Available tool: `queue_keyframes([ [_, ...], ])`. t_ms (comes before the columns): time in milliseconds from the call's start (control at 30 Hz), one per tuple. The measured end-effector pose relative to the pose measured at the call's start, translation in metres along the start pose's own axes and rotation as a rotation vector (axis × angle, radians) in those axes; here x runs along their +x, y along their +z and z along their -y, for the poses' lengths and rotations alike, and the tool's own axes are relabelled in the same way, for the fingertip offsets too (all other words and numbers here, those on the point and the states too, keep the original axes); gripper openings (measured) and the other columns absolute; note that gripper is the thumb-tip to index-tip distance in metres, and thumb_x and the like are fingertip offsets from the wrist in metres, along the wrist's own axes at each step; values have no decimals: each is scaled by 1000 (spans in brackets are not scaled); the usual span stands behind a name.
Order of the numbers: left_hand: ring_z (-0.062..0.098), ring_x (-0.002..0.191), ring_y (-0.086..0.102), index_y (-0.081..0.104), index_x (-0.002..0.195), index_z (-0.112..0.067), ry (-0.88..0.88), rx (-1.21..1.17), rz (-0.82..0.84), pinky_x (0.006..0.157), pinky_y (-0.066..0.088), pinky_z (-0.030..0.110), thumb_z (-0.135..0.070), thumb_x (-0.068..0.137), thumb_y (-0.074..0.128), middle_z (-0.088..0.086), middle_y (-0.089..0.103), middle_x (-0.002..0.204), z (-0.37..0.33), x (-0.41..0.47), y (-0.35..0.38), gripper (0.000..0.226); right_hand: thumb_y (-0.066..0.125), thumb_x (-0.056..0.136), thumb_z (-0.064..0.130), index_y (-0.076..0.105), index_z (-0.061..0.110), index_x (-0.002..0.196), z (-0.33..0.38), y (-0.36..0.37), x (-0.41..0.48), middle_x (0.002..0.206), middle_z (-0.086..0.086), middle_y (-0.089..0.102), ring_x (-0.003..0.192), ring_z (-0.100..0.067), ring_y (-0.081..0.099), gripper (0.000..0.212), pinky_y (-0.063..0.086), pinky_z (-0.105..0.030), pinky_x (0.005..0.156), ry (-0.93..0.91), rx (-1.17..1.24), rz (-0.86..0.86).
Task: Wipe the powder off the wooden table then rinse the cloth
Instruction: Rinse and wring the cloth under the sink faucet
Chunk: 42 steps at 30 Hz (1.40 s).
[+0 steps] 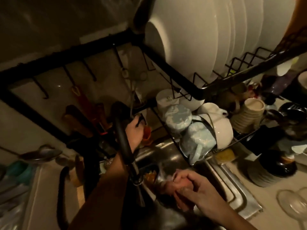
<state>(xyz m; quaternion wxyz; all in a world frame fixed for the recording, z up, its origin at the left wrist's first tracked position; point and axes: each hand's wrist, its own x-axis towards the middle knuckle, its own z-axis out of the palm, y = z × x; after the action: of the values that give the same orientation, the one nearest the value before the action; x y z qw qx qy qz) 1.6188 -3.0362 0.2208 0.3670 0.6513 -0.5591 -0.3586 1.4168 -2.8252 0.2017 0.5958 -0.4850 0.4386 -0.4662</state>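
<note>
The person is at the sink [221, 176], not the wooden table, so I'd judge the wiping is over and the rinsing is the step in hand. The right hand [191, 188] is closed in a fist low in the basin, bunched around something pale and pinkish that I take for the cloth [169, 185] (it is blurred, so I can't swear to it). The left hand [134, 131] reaches up behind the dark faucet [123, 146], fingers curled around what looks like its handle.

A wet cloth is soft, limp and light, heavier once soaked, and not fragile. It is best gathered in the whole fist, as here, then squeezed or wrung under the spout.

Counting: one cloth, one faucet, two hands. The black rack [166, 63] above carries a row of white plates [216, 30], too overlapped to count exactly, with bowls [221, 128] stacked below.
</note>
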Motion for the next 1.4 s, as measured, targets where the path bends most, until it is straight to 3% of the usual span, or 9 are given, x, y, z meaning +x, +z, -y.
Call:
queue_keyframes([
  [100, 31, 109, 66, 53, 141, -26, 65, 58, 0, 96, 53, 47, -32, 102, 42, 10, 69, 122, 10, 13, 6, 41, 76, 78, 22, 72, 29, 92, -13, 6, 4, 109, -3, 72, 120, -14, 62, 16, 42, -38, 108, -21, -75, -41],
  [233, 25, 110, 67, 53, 136, -39, 72, -24, 5, 96, 54, 48, -48, 90, 41, 0, 68, 124, 31, 31, 13, 49, 67, 80, 6, 70, 22, 93, -17, 17, 5, 105, -9, 70, 88, -19, 67, 20, 52, -31, 81, -13, 93, -56],
  [500, 27, 95, 71, 65, 117, -40, 204, -190, -63, 93, 57, 43, -3, 90, 50, 1, 70, 102, 14, 6, 18, 48, 67, 80, 6, 71, 26, 93, -23, 34, 10, 96, 2, 72, 88, -7, 65, 24, 48, -18, 79, 9, 1, -30],
  [633, 2, 87, 70, 63, 131, -28, -19, -267, 16, 74, 55, 16, -15, 103, 50, -4, 72, 110, 63, -5, 3, 34, 69, 82, 12, 71, 30, 96, -26, 40, 11, 93, 7, 72, 82, -4, 65, 23, 48, -17, 71, 47, -2, 5],
  [700, 3, 89, 72, 62, 130, -33, -221, -327, 128, 70, 58, 20, -37, 106, 45, 1, 71, 119, 90, -22, -11, 30, 70, 85, 16, 70, 26, 100, -26, 45, 10, 88, 5, 71, 74, -3, 64, 18, 48, -15, 63, 75, 28, 32],
  [900, 31, 84, 70, 67, 110, -5, -237, -607, 324, 73, 59, 38, -17, 96, 54, 23, 70, 96, 88, -113, -24, 24, 74, 83, 13, 67, 14, 101, -32, 55, 11, 83, 8, 67, 68, 0, 61, 19, 47, -14, 63, 100, -47, 147],
  [1033, 13, 67, 66, 71, 101, -13, -420, -569, 297, 60, 51, 26, -38, 80, 68, 0, 72, 73, 109, -203, -38, 33, 74, 87, 6, 62, -2, 100, -35, 62, 8, 71, 2, 67, 60, -6, 62, 20, 48, -19, 58, 156, -31, 175],
  [1133, 15, 80, 68, 76, 94, -30, -488, -562, 244, 82, 50, 34, -52, 51, 80, -9, 76, 79, 108, -237, -37, 49, 70, 89, 1, 61, -4, 100, -31, 69, 6, 63, 2, 66, 49, -3, 60, 15, 45, -14, 48, 180, -33, 188],
  [1400, 21, 90, 70, 61, 103, -16, -454, -620, 89, 89, 54, 43, -14, 102, 50, 15, 68, 102, 85, -245, -28, 11, 72, 88, 4, 64, 14, 85, -36, 78, 12, 69, -2, 64, 57, -5, 62, 14, 48, -17, 53, 223, -89, 145],
])
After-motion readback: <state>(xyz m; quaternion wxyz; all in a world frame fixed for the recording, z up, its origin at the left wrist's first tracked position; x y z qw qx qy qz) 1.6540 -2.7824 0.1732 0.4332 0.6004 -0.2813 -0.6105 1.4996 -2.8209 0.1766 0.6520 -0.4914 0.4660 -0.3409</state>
